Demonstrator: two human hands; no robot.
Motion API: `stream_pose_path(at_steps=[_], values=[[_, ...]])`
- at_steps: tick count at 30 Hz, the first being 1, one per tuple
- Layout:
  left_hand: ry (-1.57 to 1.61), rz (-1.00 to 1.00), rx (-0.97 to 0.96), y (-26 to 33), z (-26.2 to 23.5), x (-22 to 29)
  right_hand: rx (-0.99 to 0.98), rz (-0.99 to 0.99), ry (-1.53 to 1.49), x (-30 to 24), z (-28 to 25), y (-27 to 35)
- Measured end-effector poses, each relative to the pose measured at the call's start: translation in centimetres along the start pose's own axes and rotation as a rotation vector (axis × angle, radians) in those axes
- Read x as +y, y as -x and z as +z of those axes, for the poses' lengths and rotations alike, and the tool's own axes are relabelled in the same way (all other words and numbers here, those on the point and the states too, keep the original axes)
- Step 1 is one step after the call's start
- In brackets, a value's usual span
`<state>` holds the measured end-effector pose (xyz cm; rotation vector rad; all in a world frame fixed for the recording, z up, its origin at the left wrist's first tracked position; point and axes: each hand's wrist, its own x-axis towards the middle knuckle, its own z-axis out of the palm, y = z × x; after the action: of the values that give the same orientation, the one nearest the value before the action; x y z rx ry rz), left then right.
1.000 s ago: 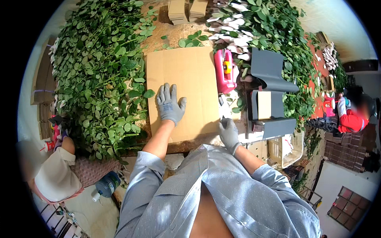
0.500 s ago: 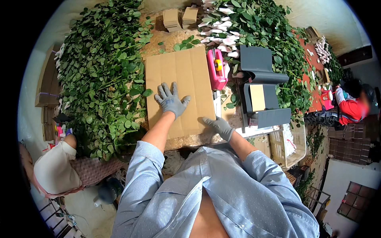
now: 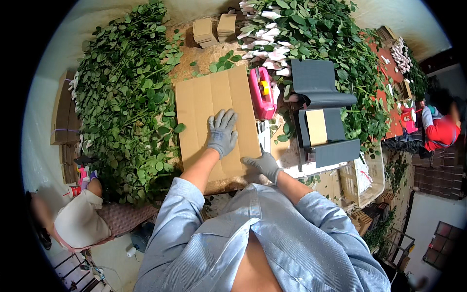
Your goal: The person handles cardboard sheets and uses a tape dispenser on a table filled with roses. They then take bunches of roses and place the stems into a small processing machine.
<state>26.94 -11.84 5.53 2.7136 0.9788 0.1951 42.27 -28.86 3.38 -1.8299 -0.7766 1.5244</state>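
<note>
A flat brown cardboard sheet (image 3: 199, 112) with faint creases lies on the bench in front of me. My left hand (image 3: 223, 136), in a grey glove, rests palm down on its middle with the fingers stretched out. At the lower right corner, my right hand (image 3: 264, 165), also gloved in grey, holds the edge. Its thumb lies on top of the cardboard, while the other fingers are mostly hidden at the edge. Just right of the sheet stands a pink tape dispenser (image 3: 262, 95) with a yellow core.
Leafy stems (image 3: 126, 102) are heaped at the left. More stems with pale wrapped heads (image 3: 270, 41) lie at the back right. Dark corrugated sheets (image 3: 321, 131) bear a tan card (image 3: 316, 127). Small card stacks (image 3: 204, 33) stand behind; a crate (image 3: 362, 182) sits lower right. Two people work nearby.
My left hand has slid right and slightly nearer across the cardboard, fingers closer together. My right hand stays at the corner. The whole view has shifted slightly.
</note>
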Motion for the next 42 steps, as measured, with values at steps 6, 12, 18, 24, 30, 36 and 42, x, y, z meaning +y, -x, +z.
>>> stream_pose_path(at_steps=[6, 12, 18, 24, 30, 36, 42], values=[[0.087, -0.01, 0.09, -0.4, 1.6, -1.0, 0.058, -0.173, -0.206, -3.7, -1.6, -7.2], [-0.094, -0.127, -0.045, -1.1, 1.9, 0.3, 0.217, -0.178, 0.229, -6.2, -1.7, -11.8], [-0.229, -0.191, -0.307, -0.8, 1.1, 0.0, 0.405, -0.141, 0.692, -10.3, 3.2, -8.7], [-0.222, -0.189, -0.267, -0.6, 2.2, -0.8, 0.4, -0.099, 0.729, -11.2, 3.7, -8.4], [-0.063, -0.192, -0.058, -0.1, 1.6, -1.0, 0.277, -0.197, 0.342, -8.1, 0.3, -9.6], [-0.058, -0.175, -0.026, 0.0, 1.9, -0.8, 0.212, -0.168, 0.342, -5.8, -0.7, -10.8], [-0.15, -0.199, -0.122, 0.0, 1.4, -0.6, 0.315, -0.157, 0.563, -9.6, 2.5, -8.6]])
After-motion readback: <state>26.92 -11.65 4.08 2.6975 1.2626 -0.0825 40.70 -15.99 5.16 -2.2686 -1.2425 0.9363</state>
